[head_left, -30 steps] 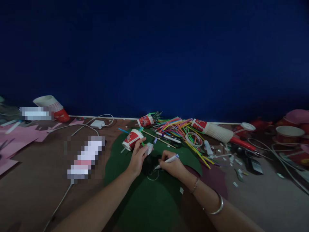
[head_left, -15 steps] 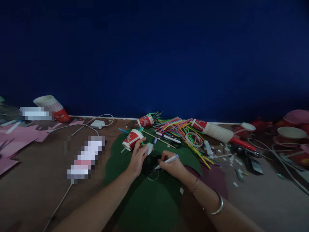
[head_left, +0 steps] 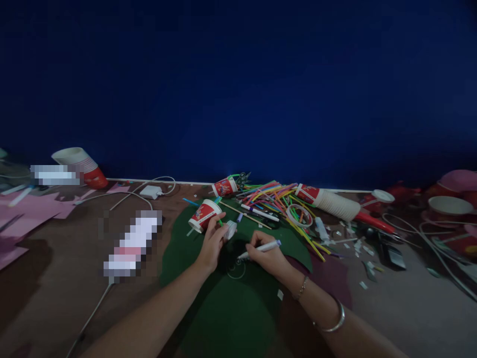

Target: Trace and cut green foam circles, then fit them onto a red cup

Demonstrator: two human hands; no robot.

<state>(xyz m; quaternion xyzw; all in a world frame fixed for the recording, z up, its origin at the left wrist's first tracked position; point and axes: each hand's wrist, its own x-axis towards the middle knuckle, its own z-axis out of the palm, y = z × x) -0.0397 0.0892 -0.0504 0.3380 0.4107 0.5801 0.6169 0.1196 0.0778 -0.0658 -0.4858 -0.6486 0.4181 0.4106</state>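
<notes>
My right hand (head_left: 266, 256) is closed round a white marker (head_left: 261, 248), its tip down on a green sheet (head_left: 231, 308) beside a drawn circle (head_left: 236, 270). My left hand (head_left: 212, 243) rests on the sheet just left of the marker tip, fingers curled over a small dark object that I cannot make out. A red paper cup (head_left: 203, 215) lies on its side just beyond my left fingers. A small white piece (head_left: 231, 229) lies next to my left fingertips.
A pile of coloured straws (head_left: 276, 199), a tape ring (head_left: 298, 215), another red cup (head_left: 224, 187) and a sleeve of stacked cups (head_left: 328, 201) lie behind. Scissors and paper scraps are at right (head_left: 372, 243). Pink paper (head_left: 26, 214), a charger (head_left: 151, 191) and cables sit left.
The marker in my right hand has tilted and shifted slightly right, its cap end now farther out. My left hand stays in place.
</notes>
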